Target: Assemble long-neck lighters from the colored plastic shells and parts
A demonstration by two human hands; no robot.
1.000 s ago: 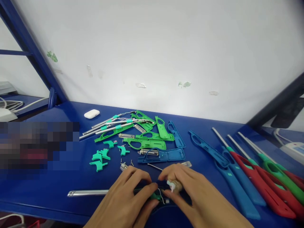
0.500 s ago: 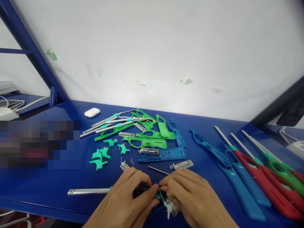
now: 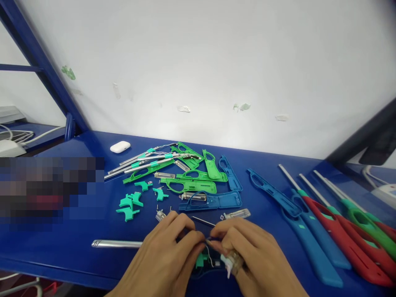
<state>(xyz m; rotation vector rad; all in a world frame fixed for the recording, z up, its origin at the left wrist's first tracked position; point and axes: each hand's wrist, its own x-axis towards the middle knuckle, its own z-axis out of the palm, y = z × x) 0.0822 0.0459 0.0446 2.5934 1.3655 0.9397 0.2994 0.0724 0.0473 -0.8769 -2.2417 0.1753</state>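
Note:
My left hand (image 3: 170, 251) is curled over an opened long-nosed gas lighter, its thumb and finger pinched near a thin white wire (image 3: 210, 255). To the left sticks out the lighter's silver tube (image 3: 117, 244); below the fingers show a green trigger (image 3: 200, 260) and part of a dark handle shell, mostly hidden. My right hand (image 3: 253, 251) is closed around a clear fuel tank (image 3: 237, 260) with a white valve end. Its thumb and forefinger meet the left fingertips over the wire; what they pinch there is too small to tell.
Beyond my hands lie green half shells (image 3: 188, 185), blue half shells (image 3: 213, 201), clear tanks (image 3: 237, 213), teal triggers (image 3: 127, 212), metal tubes (image 3: 145, 163), small screws and a thin rod (image 3: 202, 220). Several whole lighters (image 3: 337, 231) rest at right. A white case (image 3: 120, 147) sits near the wall.
The lighter's tube has tilted and shifted slightly right and up. My right hand has turned a little, and the tank in it has moved right. More of the green trigger shows.

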